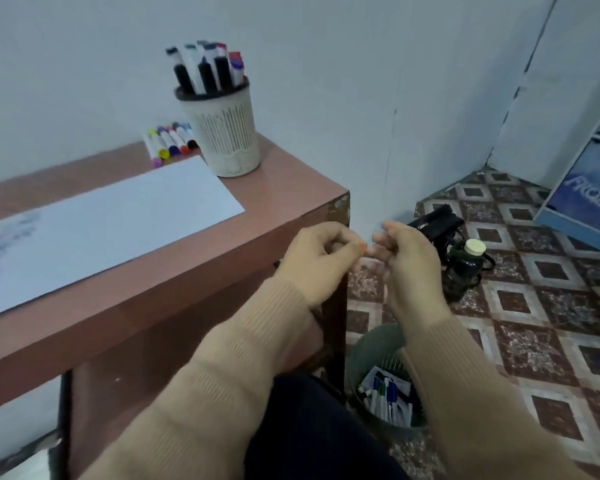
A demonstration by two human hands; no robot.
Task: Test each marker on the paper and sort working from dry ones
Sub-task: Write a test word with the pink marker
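Observation:
My left hand (321, 259) and my right hand (407, 261) meet fingertip to fingertip past the table's right corner, above the floor. Both have curled fingers and pinch a small orange-tipped marker (363, 248), almost wholly hidden by the fingers. A white sheet of paper (118, 220) lies on the table, with coloured scribbles at its left end. A cream mesh cup (227, 140) behind the paper holds several markers (205, 67). Several more markers (170, 142) lie in a row left of the cup. On the floor below my right forearm, a green bin (369, 344) contains several markers (385, 398).
The reddish-brown table (284, 174) stands against a pale wall. On the patterned tile floor to the right are a black pouch (437, 221), a dark bottle with a cream cap (463, 268) and a blue box (589, 202). My dark-clothed lap fills the bottom centre.

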